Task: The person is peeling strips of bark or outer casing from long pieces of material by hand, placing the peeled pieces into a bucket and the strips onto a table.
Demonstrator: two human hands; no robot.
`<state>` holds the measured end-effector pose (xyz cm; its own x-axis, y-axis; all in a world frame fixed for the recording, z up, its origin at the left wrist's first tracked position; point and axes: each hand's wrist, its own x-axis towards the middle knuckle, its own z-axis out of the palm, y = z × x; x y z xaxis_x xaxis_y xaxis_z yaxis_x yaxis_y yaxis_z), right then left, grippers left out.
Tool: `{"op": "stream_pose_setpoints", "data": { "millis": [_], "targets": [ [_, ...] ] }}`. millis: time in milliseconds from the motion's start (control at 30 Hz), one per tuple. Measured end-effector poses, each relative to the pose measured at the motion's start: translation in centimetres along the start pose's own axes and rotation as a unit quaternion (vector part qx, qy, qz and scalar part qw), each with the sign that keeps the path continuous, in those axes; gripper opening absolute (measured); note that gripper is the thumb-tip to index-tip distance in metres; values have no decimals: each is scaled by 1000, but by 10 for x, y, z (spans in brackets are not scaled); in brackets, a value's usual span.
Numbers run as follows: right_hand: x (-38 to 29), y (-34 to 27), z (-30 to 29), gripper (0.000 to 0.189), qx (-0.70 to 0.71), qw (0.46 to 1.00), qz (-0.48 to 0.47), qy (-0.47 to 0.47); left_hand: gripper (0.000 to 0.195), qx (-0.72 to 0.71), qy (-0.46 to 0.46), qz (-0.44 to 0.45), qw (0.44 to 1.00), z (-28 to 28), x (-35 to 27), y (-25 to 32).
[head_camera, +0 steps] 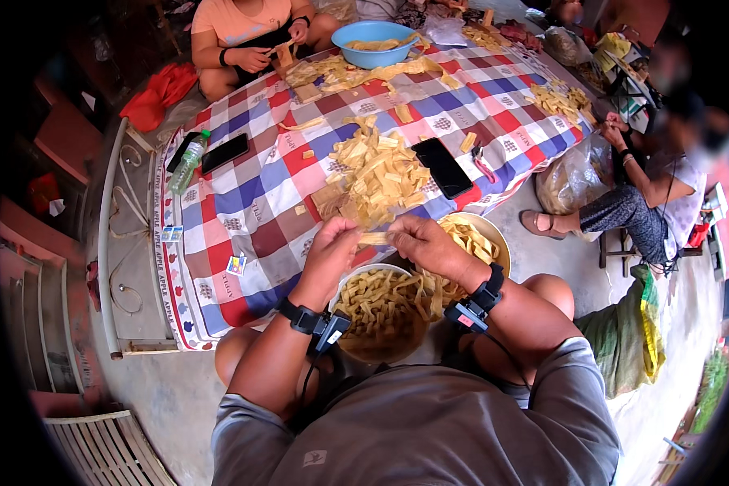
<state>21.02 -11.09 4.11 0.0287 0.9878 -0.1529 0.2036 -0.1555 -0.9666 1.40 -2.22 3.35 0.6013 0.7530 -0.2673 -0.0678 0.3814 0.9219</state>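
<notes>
Just above the near edge of the table, both my hands stretch a short pale yellow strip (373, 238), which looks like tofu skin. My left hand (331, 248) pinches one end and my right hand (426, 243) the other. Ahead of them lies a heap of flat yellow pieces (379, 170), partly on a brown board (327, 197). Below my hands, between my knees, stands a round tub (336, 290) of small folded or knotted yellow pieces. Beside it, partly behind my right forearm, a basin (505, 243) holds longer strips.
A checked tablecloth (249, 200) covers the table. Right of the heap lie a black phone (442, 167) and pink-handled cutters (481, 164). A plastic bottle (189, 163) lies left. Beyond are a blue basin (373, 58) and a person's hands (249, 59); another person (638, 182) sits right.
</notes>
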Motion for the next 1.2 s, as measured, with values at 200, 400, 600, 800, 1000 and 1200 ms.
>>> {"op": "stream_pose_setpoints", "data": {
  "millis": [200, 400, 600, 800, 1000, 1200],
  "targets": [
    [27, 13, 9, 8, 52, 997, -43, 24, 10, -35, 39, 60, 997, -7, -1, -3],
    [49, 31, 23, 6, 87, 991, -94, 36, 9, -32, 62, 64, 995, -21, 7, -14],
    [63, 42, 28, 6, 55, 991, -111, 54, 9, -3, 88, 69, 994, -28, 14, -24],
    [71, 54, 31, 11, 15, 989, -123, 82, 8, 17, 107, 67, 992, -25, 16, -25],
    [72, 61, 33, 12, -40, 984, -144, 94, 9, 44, 117, 61, 990, -29, 20, -33],
    [61, 46, 38, 17, -242, 960, -109, 92, 10, 245, 136, 89, 956, -43, 33, -57]
  ]
}}
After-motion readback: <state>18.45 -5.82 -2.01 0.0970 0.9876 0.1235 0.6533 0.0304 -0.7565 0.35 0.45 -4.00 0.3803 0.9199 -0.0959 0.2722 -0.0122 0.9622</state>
